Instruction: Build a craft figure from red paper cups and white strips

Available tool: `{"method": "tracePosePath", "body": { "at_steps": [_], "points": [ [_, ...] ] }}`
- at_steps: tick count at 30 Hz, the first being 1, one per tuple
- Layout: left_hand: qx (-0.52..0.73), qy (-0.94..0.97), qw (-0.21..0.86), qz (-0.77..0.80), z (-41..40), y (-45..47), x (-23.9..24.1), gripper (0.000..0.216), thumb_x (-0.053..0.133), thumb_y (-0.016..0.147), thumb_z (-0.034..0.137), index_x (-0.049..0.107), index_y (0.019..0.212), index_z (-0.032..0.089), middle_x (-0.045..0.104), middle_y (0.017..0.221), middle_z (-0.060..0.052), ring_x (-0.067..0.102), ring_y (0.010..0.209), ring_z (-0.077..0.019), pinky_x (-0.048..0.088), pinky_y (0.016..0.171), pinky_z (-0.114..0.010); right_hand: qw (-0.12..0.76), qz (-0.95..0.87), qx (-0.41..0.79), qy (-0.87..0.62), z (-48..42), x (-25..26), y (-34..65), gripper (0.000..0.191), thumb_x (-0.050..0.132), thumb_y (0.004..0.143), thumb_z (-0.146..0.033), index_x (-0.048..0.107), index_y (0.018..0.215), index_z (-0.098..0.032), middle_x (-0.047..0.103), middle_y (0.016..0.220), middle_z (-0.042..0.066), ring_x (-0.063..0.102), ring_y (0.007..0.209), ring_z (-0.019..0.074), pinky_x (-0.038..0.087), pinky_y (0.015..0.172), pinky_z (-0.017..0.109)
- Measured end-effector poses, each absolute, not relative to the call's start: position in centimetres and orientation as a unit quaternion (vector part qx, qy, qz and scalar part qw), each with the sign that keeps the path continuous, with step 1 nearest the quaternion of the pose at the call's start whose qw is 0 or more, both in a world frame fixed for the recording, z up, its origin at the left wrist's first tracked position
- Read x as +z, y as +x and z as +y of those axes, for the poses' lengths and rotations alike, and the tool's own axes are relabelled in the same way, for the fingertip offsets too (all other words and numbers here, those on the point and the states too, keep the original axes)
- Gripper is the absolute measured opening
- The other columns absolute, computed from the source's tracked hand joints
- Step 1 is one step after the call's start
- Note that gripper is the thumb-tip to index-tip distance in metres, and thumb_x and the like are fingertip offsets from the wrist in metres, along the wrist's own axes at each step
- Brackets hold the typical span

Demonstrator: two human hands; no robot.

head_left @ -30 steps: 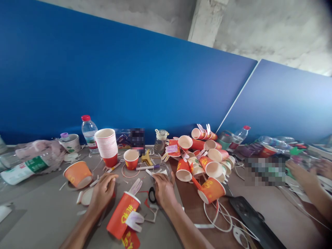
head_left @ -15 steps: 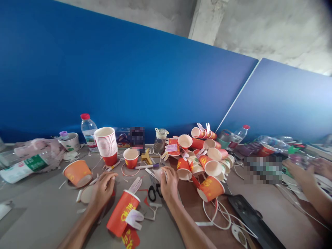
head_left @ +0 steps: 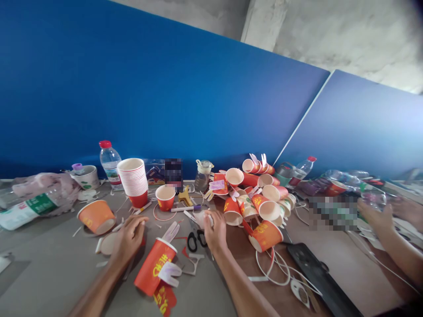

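Observation:
My left hand rests on the grey table with its fingers loosely bent and nothing seen in them, beside a pale round paper piece. My right hand lies relaxed too, its fingertips against a small whitish piece that they partly cover. Black-handled scissors lie just left of my right hand. Between my forearms a red paper cup lies on its side, with a white-and-purple paper cutout on its wall and another at its rim. A red paper scrap is below it.
A stack of paper cups stands at the back left near a water bottle. Many red cups are heaped right of centre. A black device and white cable lie at right. Another person's hand works at far right.
The view has shifted slightly, so things sit a little higher and further left. My hands stay in place on the table. The other person's hands at far right have moved.

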State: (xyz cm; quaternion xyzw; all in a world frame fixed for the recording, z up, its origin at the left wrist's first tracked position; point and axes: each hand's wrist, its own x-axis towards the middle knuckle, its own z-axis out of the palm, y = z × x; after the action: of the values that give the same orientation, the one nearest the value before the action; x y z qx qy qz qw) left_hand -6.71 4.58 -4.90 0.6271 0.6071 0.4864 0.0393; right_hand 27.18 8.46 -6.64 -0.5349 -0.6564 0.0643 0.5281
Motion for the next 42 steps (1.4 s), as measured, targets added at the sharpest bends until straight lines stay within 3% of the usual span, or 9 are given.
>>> {"method": "tracePosePath", "body": {
  "at_steps": [3,7,10,15,23,27,33,36,42],
  "points": [
    [0.489,0.627,0.031,0.606,4.5,-6.6,-4.7,0.038,0.059,0.116,0.053,0.085,0.100,0.030,0.097,0.101,-0.011,0.094,0.100,-0.0361,0.079,0.097,-0.048,0.459,-0.708,0.035,-0.535,7.7,-6.0,27.0,0.025,0.073,0.114,-0.030,0.096,0.122,-0.027,0.095,0.123,0.016,0.086,0.120,0.0376,0.068,0.116,0.054],
    [0.500,0.629,0.025,0.595,4.8,-6.6,-5.0,0.037,0.060,0.115,0.050,0.086,0.100,0.030,0.097,0.099,-0.010,0.094,0.097,-0.0339,0.079,0.096,-0.046,0.324,-0.746,0.038,-0.580,6.5,-4.9,26.4,0.041,0.090,0.103,-0.019,0.097,0.141,-0.031,0.095,0.150,0.015,0.082,0.147,0.0415,0.055,0.139,0.061],
    [0.507,0.634,0.022,0.584,5.1,-6.9,-5.6,0.037,0.059,0.115,0.047,0.087,0.098,0.029,0.096,0.097,-0.011,0.093,0.094,-0.0336,0.078,0.093,-0.045,0.255,-0.752,0.065,-0.605,6.6,-4.5,26.5,0.037,0.084,0.107,-0.012,0.100,0.135,-0.030,0.098,0.144,0.013,0.086,0.141,0.0380,0.057,0.132,0.052],
    [0.506,0.645,0.025,0.572,5.1,-7.1,-6.3,0.033,0.060,0.114,0.039,0.089,0.102,0.029,0.096,0.102,-0.011,0.094,0.097,-0.0340,0.077,0.094,-0.045,0.366,-0.719,-0.004,-0.591,8.1,-5.1,28.0,0.040,0.065,0.113,-0.005,0.098,0.121,-0.025,0.098,0.117,0.013,0.090,0.107,0.0312,0.062,0.102,0.040],
    [0.502,0.640,0.036,0.580,4.9,-6.7,-6.2,0.032,0.059,0.115,0.039,0.087,0.104,0.028,0.096,0.105,-0.012,0.093,0.100,-0.0358,0.076,0.097,-0.047,0.477,-0.729,-0.013,-0.491,7.7,-5.6,28.2,0.027,0.070,0.115,-0.020,0.097,0.117,-0.024,0.087,0.084,0.004,0.080,0.079,0.0271,0.060,0.104,0.042],
    [0.512,0.639,0.038,0.572,4.7,-6.2,-5.7,0.029,0.060,0.113,0.033,0.087,0.103,0.028,0.096,0.102,-0.012,0.092,0.099,-0.0335,0.076,0.097,-0.045,0.411,-0.725,-0.004,-0.553,8.1,-5.0,28.9,0.031,0.072,0.113,-0.016,0.101,0.120,-0.025,0.098,0.116,0.014,0.086,0.107,0.0325,0.058,0.105,0.042],
    [0.503,0.646,0.038,0.574,4.4,-5.5,-5.5,0.032,0.058,0.115,0.030,0.087,0.102,0.028,0.095,0.102,-0.012,0.091,0.098,-0.0311,0.076,0.096,-0.042,0.189,-0.739,0.086,-0.641,8.1,-2.6,28.6,0.052,0.069,0.112,-0.001,0.104,0.133,-0.033,0.098,0.150,0.009,0.085,0.141,0.0333,0.053,0.123,0.045],
    [0.504,0.645,0.039,0.573,4.3,-5.5,-5.5,0.031,0.059,0.116,0.031,0.087,0.102,0.028,0.095,0.102,-0.011,0.091,0.099,-0.0310,0.076,0.096,-0.043,0.145,-0.731,0.096,-0.660,7.5,-0.7,27.8,0.044,0.073,0.120,-0.014,0.101,0.147,-0.033,0.096,0.158,0.012,0.082,0.151,0.0365,0.051,0.130,0.049],
    [0.514,0.646,0.042,0.563,4.6,-5.6,-5.3,0.030,0.059,0.115,0.034,0.086,0.102,0.029,0.095,0.101,-0.010,0.092,0.097,-0.0318,0.077,0.095,-0.044,0.090,-0.722,0.100,-0.679,6.5,2.3,27.4,0.035,0.070,0.130,-0.040,0.104,0.137,-0.034,0.096,0.154,0.015,0.079,0.158,0.0409,0.047,0.141,0.058]
  ]
}}
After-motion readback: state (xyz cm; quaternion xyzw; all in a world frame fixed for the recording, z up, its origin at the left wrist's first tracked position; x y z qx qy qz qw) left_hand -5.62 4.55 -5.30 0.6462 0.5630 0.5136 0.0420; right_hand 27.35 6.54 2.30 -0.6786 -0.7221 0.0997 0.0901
